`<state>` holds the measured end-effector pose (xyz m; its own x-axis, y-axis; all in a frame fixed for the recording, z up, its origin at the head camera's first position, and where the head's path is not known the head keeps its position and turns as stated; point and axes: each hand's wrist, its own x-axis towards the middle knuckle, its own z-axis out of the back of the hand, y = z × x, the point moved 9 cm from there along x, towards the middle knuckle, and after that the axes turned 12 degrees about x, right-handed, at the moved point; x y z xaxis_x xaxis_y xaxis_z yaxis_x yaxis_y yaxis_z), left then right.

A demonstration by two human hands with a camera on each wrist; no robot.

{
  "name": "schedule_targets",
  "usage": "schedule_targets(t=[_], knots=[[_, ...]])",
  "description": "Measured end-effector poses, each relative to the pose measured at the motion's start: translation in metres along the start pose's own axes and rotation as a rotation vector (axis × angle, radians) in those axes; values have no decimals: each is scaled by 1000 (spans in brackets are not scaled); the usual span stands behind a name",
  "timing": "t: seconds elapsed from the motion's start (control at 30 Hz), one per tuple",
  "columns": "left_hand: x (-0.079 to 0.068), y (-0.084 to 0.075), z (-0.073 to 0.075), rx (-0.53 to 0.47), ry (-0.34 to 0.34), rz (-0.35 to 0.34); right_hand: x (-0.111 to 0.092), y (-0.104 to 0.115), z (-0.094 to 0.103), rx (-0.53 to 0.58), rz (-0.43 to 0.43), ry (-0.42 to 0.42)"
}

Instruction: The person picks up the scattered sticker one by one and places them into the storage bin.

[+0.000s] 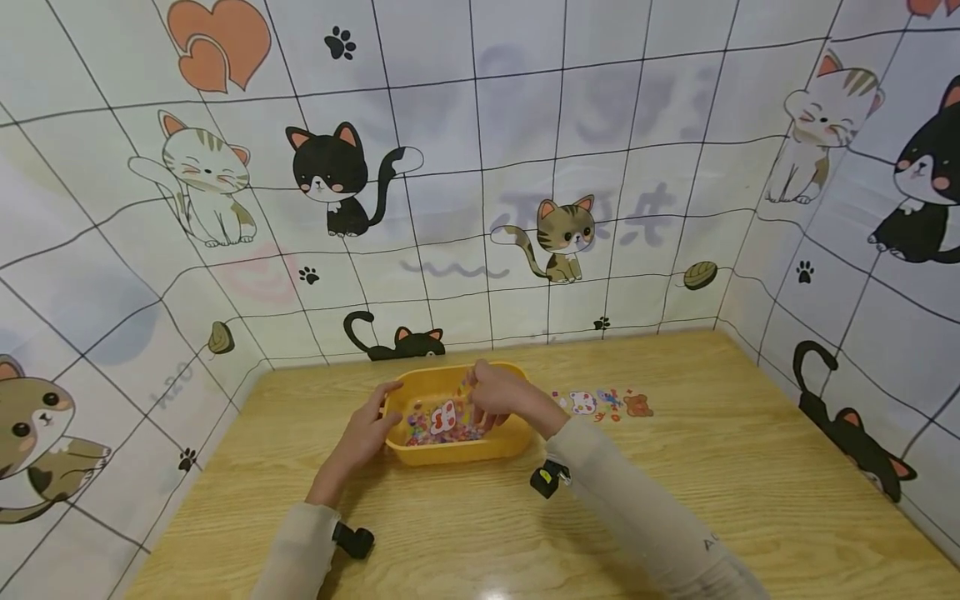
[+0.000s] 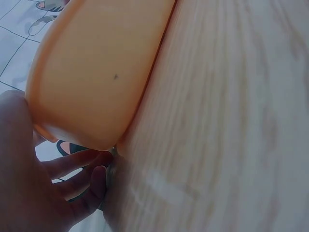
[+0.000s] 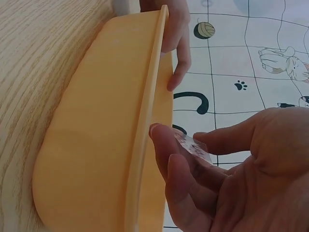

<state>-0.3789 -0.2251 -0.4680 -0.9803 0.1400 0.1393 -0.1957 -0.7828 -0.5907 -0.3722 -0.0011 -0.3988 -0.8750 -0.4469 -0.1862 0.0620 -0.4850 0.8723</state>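
Observation:
A yellow plastic tub [image 1: 459,454] stands on the table, with many small colourful pieces [image 1: 427,427] in it. Among them shows a white piece with red print [image 1: 444,417]. My left hand [image 1: 366,429] holds the tub's left end, its thumb over the rim; in the left wrist view the fingers [image 2: 79,181] lie along the outer wall. Over the tub's right part is my right hand [image 1: 497,393]. In the right wrist view it pinches a small clear sticker with reddish print [image 3: 194,148] between thumb and fingers, above the rim.
Right of the tub, a row of flat stickers lies on the wooden table [image 1: 465,525]: a white animal head [image 1: 582,403], a blue figure [image 1: 609,400] and a brown bear [image 1: 638,406]. A cat-printed sheet [image 1: 450,167] stands upright behind and at both sides.

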Motion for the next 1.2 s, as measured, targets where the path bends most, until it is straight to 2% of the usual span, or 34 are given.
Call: schedule_targets(t=[0.4, 0.8, 1.2], knots=[[1, 0, 0, 9, 9, 3, 6, -3, 5, -176, 8, -31], [1, 0, -2, 4, 9, 2, 3, -12, 16, -259, -30, -93], [0, 0, -1, -9, 13, 19, 4, -9, 19, -331, -52, -94]])
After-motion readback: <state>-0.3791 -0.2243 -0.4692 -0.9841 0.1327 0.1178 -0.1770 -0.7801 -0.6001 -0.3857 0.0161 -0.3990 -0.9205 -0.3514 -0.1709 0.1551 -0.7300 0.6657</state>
